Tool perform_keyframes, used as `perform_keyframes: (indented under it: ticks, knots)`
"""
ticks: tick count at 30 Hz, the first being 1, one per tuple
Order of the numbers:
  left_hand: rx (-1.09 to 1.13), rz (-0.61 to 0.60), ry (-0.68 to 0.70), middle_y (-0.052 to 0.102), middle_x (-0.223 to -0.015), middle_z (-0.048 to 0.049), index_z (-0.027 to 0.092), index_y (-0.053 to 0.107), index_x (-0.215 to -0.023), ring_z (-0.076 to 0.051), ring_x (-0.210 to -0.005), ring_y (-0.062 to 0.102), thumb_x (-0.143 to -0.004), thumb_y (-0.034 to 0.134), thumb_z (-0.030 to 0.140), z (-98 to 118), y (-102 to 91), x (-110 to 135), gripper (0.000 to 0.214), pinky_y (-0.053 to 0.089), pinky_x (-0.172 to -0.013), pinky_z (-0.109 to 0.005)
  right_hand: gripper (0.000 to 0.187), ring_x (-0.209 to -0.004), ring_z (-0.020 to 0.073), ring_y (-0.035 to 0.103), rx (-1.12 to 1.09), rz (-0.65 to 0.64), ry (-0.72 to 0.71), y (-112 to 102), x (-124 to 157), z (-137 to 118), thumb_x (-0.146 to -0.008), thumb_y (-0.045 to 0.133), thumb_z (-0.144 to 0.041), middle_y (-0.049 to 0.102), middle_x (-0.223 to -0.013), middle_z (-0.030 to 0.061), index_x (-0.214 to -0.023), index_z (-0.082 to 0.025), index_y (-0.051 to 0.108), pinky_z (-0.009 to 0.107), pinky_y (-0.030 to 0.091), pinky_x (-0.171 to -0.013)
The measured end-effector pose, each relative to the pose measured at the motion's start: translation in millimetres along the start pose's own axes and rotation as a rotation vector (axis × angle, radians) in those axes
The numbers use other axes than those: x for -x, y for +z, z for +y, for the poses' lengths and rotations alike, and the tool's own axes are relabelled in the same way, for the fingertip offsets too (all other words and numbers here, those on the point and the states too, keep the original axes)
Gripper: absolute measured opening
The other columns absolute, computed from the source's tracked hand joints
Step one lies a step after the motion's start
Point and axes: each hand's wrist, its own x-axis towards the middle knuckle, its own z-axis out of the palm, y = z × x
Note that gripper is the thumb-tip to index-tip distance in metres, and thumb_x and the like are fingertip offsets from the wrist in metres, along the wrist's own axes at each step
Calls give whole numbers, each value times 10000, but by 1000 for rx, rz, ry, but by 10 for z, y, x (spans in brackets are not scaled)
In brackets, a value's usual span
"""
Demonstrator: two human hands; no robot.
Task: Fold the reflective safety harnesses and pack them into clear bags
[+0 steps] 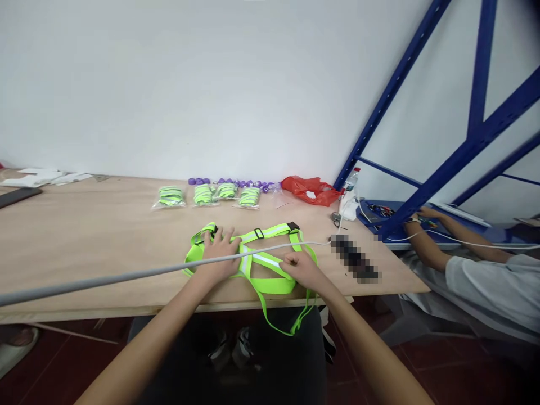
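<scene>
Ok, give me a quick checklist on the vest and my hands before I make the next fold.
1. Left hand flat on the vest: ok.
2. Right hand pinching a strap: ok.
3. Vest fully on the table: not ok, a loop hangs over the front edge.
4. Grey cable off the vest: not ok, it crosses it.
5. Buckles fastened: cannot tell.
6. Packed vests apart from the work area: ok.
</scene>
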Motion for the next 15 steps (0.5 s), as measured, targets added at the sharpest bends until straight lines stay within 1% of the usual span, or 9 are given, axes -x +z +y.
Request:
perform_keyframes:
  ticks: [2, 3, 5, 7, 9, 11, 12, 14, 15]
  knots:
    - [12, -6, 20, 568, -1442, -191, 215, 665, -1233, -485, -1348, 458, -930, 578, 324, -38, -1, -20, 334, 262, -1061, -790, 388, -540, 108, 260, -1, 40, -2, 18, -5, 19, -804, 490, -372, 227, -554, -51, -569, -239, 211, 290, 177, -545]
    - [22, -5, 57, 569, -1443, -176, 239, 651, -1270, -470, -1343, 468, -932, 589, 336, -37, -6, -17, 357, 267, -1070, -780, 413, -531, 105, 245, -9, 53, 2, 37, -17, 29, -815, 489, -390, 214, -550, -51, -564, -239, 197, 292, 165, -541]
    - [43, 7, 180, 547, -1475, -136, 292, 629, -1321, -421, -1351, 473, -930, 601, 292, -12, -22, -4, 393, 257, -1115, -739, 462, -519, 100, 225, -30, 71, 11, 89, -51, 47, -831, 500, -425, 194, -545, -52, -556, -239, 179, 294, 152, -533]
    - [66, 17, 306, 575, -1441, -98, 322, 665, -1273, -357, -1316, 512, -934, 580, 219, -3, -49, -2, 364, 230, -1162, -693, 489, -517, 101, 229, -42, 81, 14, 140, -77, 58, -842, 517, -445, 191, -543, -54, -557, -238, 178, 293, 160, -532]
    - [79, 36, 356, 647, -1316, -79, 304, 719, -1158, -307, -1214, 577, -943, 547, 182, -52, -93, -26, 300, 219, -1184, -660, 505, -526, 106, 261, -13, 93, 13, 165, -77, 67, -849, 542, -464, 216, -543, -56, -564, -235, 193, 286, 201, -541]
    - [78, 84, 330, 683, -1204, -77, 269, 726, -1090, -281, -1123, 609, -933, 530, 150, -170, -146, -66, 278, 237, -1183, -631, 501, -548, 119, 338, 37, 114, 22, 151, -49, 77, -831, 598, -496, 307, -548, -55, -568, -233, 262, 279, 290, -575]
    - [75, 115, 304, 689, -1173, -78, 252, 717, -1073, -274, -1101, 612, -922, 524, 132, -246, -169, -85, 273, 254, -1179, -610, 467, -577, 133, 406, 58, 127, 31, 131, -26, 83, -810, 637, -500, 391, -571, -49, -581, -231, 332, 287, 354, -621]
    - [63, 173, 247, 697, -1128, -82, 226, 692, -1031, -268, -1081, 608, -906, 505, 97, -408, -200, -109, 259, 301, -1156, -559, 300, -733, 196, 574, 63, 115, 54, 74, 28, 94, -772, 702, -477, 616, -733, -9, -704, -228, 549, 347, 457, -790]
    - [54, 192, 221, 701, -1108, -86, 217, 678, -1007, -268, -1065, 606, -905, 493, 87, -481, -205, -111, 249, 334, -1129, -533, 252, -866, 240, 631, 57, 87, 64, 43, 56, 99, -765, 720, -462, 701, -879, 24, -834, -231, 646, 390, 465, -893]
